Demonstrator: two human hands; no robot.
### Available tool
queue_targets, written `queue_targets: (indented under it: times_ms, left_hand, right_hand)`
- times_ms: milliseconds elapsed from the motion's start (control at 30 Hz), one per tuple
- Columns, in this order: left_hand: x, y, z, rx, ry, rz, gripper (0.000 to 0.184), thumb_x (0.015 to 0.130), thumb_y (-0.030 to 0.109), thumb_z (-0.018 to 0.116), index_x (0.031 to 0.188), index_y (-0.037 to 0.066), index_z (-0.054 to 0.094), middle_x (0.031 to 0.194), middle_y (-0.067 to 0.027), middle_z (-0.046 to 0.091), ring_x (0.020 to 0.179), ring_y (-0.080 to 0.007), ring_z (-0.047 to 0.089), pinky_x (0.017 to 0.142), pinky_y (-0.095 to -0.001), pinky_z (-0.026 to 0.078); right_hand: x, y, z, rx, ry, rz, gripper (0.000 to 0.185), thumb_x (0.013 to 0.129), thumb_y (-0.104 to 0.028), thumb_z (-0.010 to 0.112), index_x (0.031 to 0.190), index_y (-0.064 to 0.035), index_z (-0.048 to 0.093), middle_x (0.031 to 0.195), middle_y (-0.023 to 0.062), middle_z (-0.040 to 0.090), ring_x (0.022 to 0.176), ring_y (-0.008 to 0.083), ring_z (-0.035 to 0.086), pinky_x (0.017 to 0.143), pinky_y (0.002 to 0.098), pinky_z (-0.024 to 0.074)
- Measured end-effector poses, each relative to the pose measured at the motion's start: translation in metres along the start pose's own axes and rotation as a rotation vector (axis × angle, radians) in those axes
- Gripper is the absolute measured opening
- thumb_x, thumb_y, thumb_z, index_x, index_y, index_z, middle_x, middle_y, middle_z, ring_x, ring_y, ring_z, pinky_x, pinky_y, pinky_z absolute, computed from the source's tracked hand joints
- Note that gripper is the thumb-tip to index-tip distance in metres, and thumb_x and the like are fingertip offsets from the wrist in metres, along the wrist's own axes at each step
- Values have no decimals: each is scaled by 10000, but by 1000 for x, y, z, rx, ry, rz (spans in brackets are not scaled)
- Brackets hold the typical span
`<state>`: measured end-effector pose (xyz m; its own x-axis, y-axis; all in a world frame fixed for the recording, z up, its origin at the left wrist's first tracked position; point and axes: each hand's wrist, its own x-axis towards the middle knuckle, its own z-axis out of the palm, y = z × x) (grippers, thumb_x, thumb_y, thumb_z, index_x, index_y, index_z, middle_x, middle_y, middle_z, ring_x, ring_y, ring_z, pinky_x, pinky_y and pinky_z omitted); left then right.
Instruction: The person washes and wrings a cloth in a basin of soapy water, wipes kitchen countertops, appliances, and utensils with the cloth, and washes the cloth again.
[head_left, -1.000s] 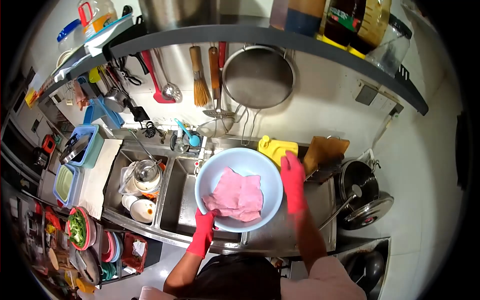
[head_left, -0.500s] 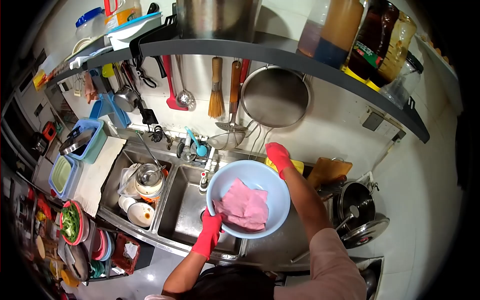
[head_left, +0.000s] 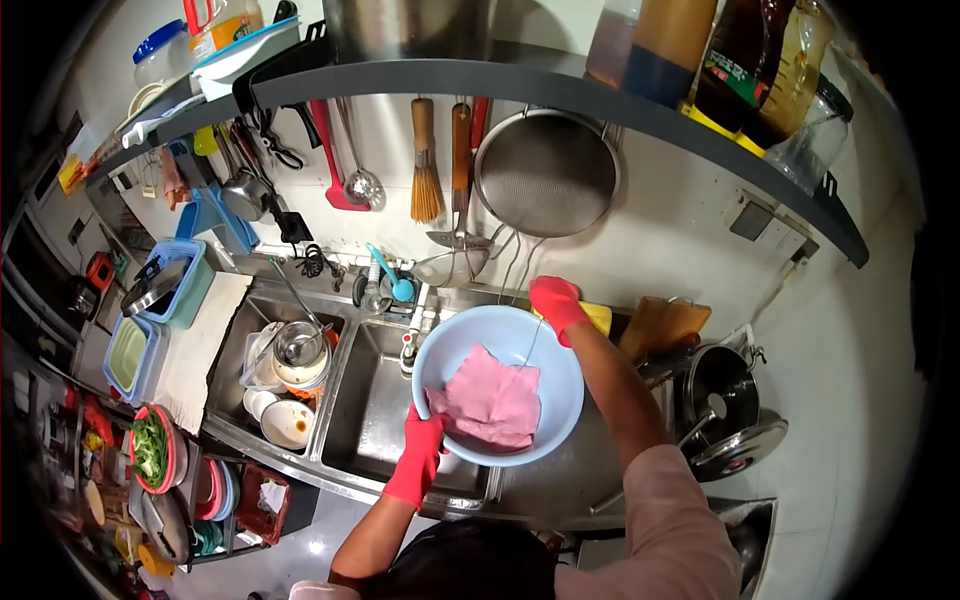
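The left red-gloved hand (head_left: 422, 447) gripped, at eight o'clock, the round light-blue plastic basin (head_left: 560, 392) with pink cloth (head_left: 488, 398) inside, while the right red-gloved hand (head_left: 556, 303) clasped the yellow plastic jug (head_left: 600, 317) at two, where overtilting risked spilling.

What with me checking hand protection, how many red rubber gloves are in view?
2. One red rubber glove covers the left hand, at the rim of the pale-blue round basin; another glove covers the right hand, at the yellow plastic container. Others may be hidden.
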<state>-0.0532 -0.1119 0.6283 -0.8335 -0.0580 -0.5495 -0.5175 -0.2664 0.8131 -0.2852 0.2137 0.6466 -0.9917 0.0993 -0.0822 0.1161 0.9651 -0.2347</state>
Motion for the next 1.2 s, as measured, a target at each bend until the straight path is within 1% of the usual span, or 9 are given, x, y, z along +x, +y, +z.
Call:
queue_targets:
  times_ms: [133,333,367,400,500,633,700,1133,1200]
  left_hand:
    - [0,-1,1,25,10,40,480,774,59,637,1241,95,538,796,-79,632,505,-206,579,329,-313,400]
    - [-8,1,3,-35,-4,62,525,781,54,635,1293,96,521,837,-82,649,499,-197,571,330,-311,386]
    - [-10,4,4,-24,-8,52,544,781,47,627,1311,92,514,834,-77,647,495,-186,565,330,-306,384]
    - [-7,3,2,-24,-26,9,645,804,37,601,1422,168,472,895,-69,644,522,-179,568,348,-293,400]
    - [-6,-1,2,-30,-25,21,677,799,34,597,1444,182,457,911,-70,651,501,-176,571,341,-295,403]
    - [-9,2,3,-23,0,14,681,802,46,594,1453,179,450,912,-69,668,516,-178,593,343,-295,417]
    - [-11,5,6,-65,11,39,658,782,18,618,1415,138,484,818,-64,633,477,-178,550,331,-309,395]
    - [-21,13,9,-95,7,54,708,775,18,604,1458,136,464,856,-79,641,492,-180,547,349,-309,400]
    - [-24,18,11,-92,30,46,719,767,12,596,1462,141,463,859,-83,643,497,-189,559,349,-310,402]
  right_hand:
    - [-11,-8,-32,64,-49,-20,460,995,-398,416,963,-98,764,1107,189,712,1092,381,650,963,509,466]
    - [-5,4,1,-153,115,-262,409,998,-310,416,936,-50,725,1039,210,709,991,402,664,881,517,504]
    - [0,7,6,-95,106,-185,415,1002,-318,413,945,-45,721,1049,210,708,997,408,660,887,520,501]
    - [1,5,4,-43,100,-107,421,1005,-326,411,955,-41,717,1060,211,707,1003,415,655,892,523,498]
    - [-6,1,-19,88,102,-163,433,1008,-341,407,992,-36,715,1085,206,705,1046,419,645,915,519,494]
    - [-4,-3,-7,-13,17,-35,449,1000,-375,417,1049,-29,698,1176,218,672,1131,413,598,965,492,465]
    - [-6,-3,-8,-47,2,-48,443,1000,-370,415,1062,-33,695,1188,216,669,1130,409,601,970,487,465]
    - [1,4,-13,37,16,-100,448,1005,-376,393,1128,-62,688,1235,186,664,1169,382,596,1003,474,452]
    - [4,7,-8,62,111,-124,440,1007,-358,362,1089,-78,691,1209,166,678,1129,391,621,978,504,470]
